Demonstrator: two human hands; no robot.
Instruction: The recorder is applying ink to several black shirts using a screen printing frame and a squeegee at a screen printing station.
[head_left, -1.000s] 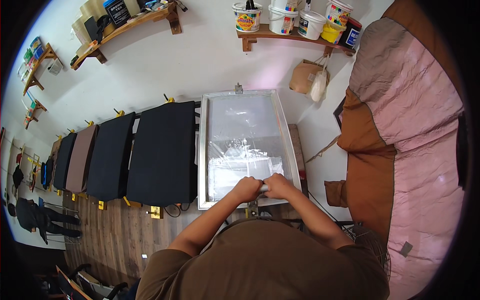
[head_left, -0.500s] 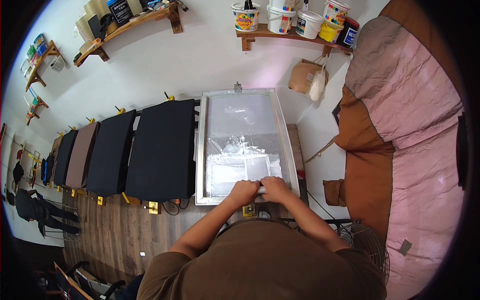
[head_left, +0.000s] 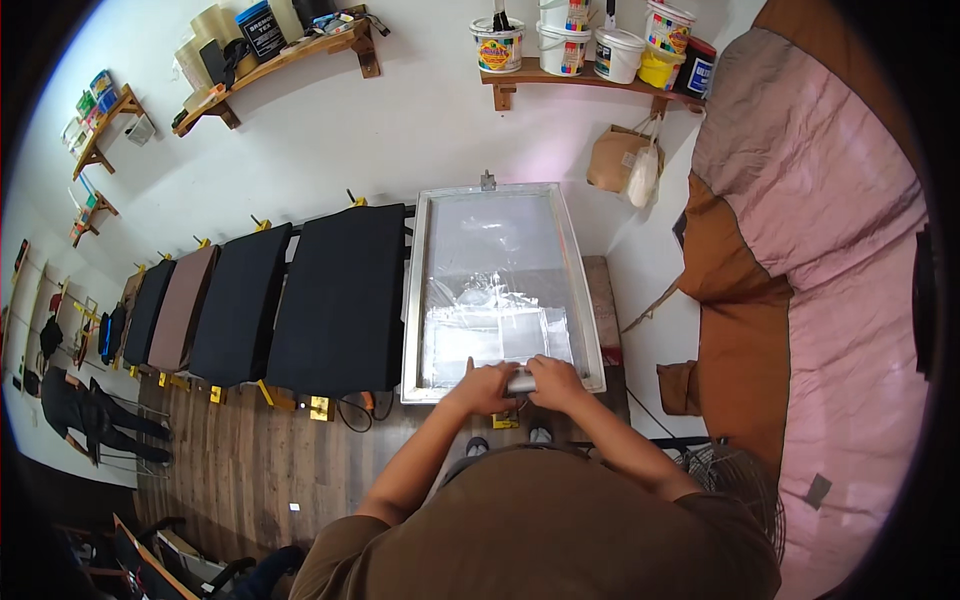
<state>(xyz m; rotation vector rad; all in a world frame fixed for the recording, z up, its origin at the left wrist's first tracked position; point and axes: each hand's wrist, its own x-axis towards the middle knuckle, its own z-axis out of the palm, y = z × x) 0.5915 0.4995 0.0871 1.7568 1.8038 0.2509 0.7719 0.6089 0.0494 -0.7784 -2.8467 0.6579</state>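
Note:
A silver-framed printing screen (head_left: 410, 300) stretches away in front of me, with shiny, whitish mesh toward its near half. At its near edge, my left hand (head_left: 484, 386) and my right hand (head_left: 556, 381) grip a grey bar, which looks like a squeegee handle (head_left: 521, 382). The left thumb sticks up while the other fingers wrap round the bar. My right hand closes over its right end. The squeegee's lower part is hidden by the hands.
Left of the screen runs a row of dark and brown cloth-covered boards (head_left: 340, 300) with yellow clamps. Tubs (head_left: 563, 50) stand on a wall shelf. A wire fan (head_left: 735, 490) sits at the near right, beside a pink and brown drape (head_left: 800, 300). Another person (head_left: 85, 410) stands far left.
My hands and the bar have shifted slightly toward me, and the bar now lies more level. The left thumb has lifted. The whole view has turned a little, so the surroundings sit further right.

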